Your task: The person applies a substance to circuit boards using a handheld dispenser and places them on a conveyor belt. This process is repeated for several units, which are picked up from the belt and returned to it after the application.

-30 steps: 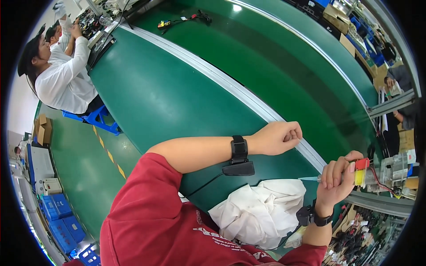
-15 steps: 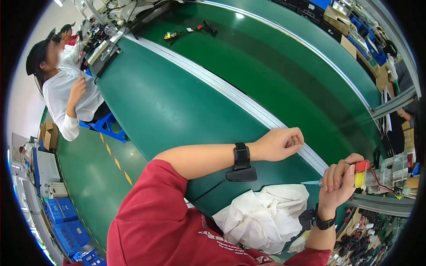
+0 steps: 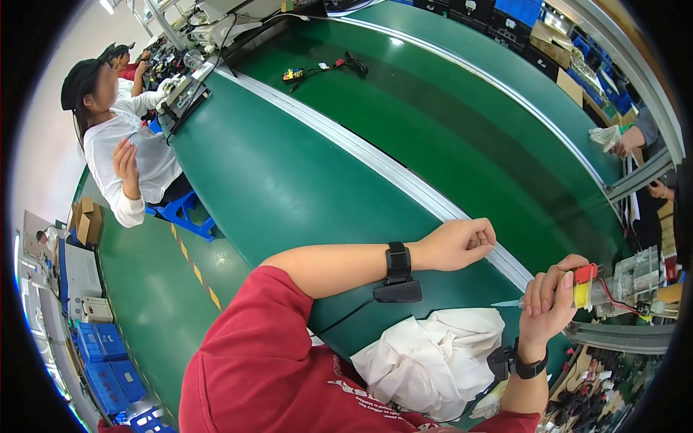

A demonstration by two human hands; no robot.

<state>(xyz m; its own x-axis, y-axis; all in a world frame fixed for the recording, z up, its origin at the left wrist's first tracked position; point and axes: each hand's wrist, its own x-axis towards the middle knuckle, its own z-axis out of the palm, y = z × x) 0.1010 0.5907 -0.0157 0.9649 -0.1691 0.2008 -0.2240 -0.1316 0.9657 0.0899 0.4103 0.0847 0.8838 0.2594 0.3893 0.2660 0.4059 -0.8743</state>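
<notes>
My left hand (image 3: 456,244) is curled into a loose fist beside the silver rail (image 3: 404,177), with nothing visible in it. My right hand (image 3: 550,297), at the right end of the bench, is closed around a tool whose pale blue tapered tip (image 3: 507,304) points left out of the fist; its body is mostly hidden by my fingers. Right beside those fingers are a red part (image 3: 585,273) and a yellow band (image 3: 582,294), and I cannot tell whether they belong to the tool. A crumpled white cloth (image 3: 433,357) lies between my forearms.
Beyond the rail runs a green conveyor belt (image 3: 433,108) carrying a small cable assembly (image 3: 325,70). A clear device with wires (image 3: 624,289) stands at the right. A co-worker in white (image 3: 126,148) sits at the left on a blue stool (image 3: 184,215). Another person's hand (image 3: 628,141) reaches in at far right.
The view has shifted slightly, so the bench and co-worker sit farther right. Both my hands keep their grips nearly in place. At far right, another person's hand with something white now reaches over the far bench.
</notes>
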